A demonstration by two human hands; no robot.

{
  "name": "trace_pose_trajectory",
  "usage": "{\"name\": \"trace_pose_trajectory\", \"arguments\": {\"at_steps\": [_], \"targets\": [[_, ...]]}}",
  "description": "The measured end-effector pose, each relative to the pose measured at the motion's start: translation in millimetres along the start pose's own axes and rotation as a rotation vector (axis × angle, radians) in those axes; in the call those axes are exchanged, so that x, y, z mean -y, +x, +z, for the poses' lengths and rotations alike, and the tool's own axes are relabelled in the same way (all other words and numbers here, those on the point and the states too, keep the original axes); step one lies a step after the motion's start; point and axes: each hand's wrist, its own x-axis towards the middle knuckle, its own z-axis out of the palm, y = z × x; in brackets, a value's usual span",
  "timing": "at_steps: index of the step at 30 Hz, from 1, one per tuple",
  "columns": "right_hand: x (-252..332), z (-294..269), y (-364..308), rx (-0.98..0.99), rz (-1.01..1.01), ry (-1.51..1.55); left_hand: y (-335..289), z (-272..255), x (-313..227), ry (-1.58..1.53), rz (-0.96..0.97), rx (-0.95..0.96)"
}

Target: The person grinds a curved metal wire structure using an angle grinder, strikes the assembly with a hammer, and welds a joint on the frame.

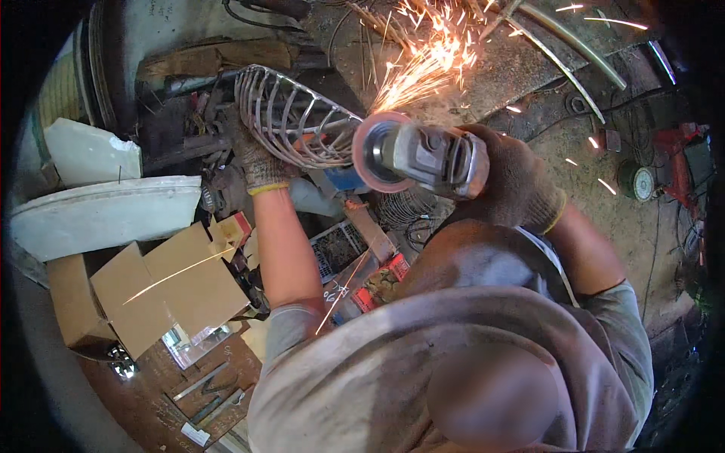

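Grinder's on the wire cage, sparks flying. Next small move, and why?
Probably ease the grinder disc slightly along the same cage rod. The right hand holds the disc at the edge of the wire cage, sparks stream away from the person, and the gloved left hand grips the cage close by, so keep moves short.

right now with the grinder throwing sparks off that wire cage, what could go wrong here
Sparks fly away from the disc, yet one streak crosses the cardboard boxes, which could likely smoulder. The left hand grips the wire cage close to the spinning disc, so a slip might reach the glove. The right hand alone holds the angle grinder; a snag on the wires could kick it back.
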Motion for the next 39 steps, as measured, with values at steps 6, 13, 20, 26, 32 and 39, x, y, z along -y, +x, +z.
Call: {"name": "trace_pose_trajectory", "arguments": {"at_steps": [6,13,20,26,32,39], "targets": [[6.2,10.0,5.2,-0.108,-0.076,-0.089,2.4,-1.0,6.4,-0.039,-0.031,0.021],[-3.4,12.9,-7.8,-0.082,0.043,-0.102,6.2,1.7,1.7,-0.085,-0.080,0.005],[-20.0,17.2,-22.4,-0.198,0.021,-0.013,2.9,11.0,-1.0,-0.024,-0.051,-0.064],[-21.2,25.9,-21.4,-0.220,0.079,-0.014,13.1,-3.3,1.3,-0.033,-0.015,-0.063],[-1.6,18.9,-8.1,-0.199,0.075,-0.091,7.0,11.0,-1.8,0.066,-0.019,-0.063],[13.1,17.7,1.3,-0.221,-0.004,-0.187,14.5,-4.7,3.8,-0.025,-0.078,-0.074]]}}
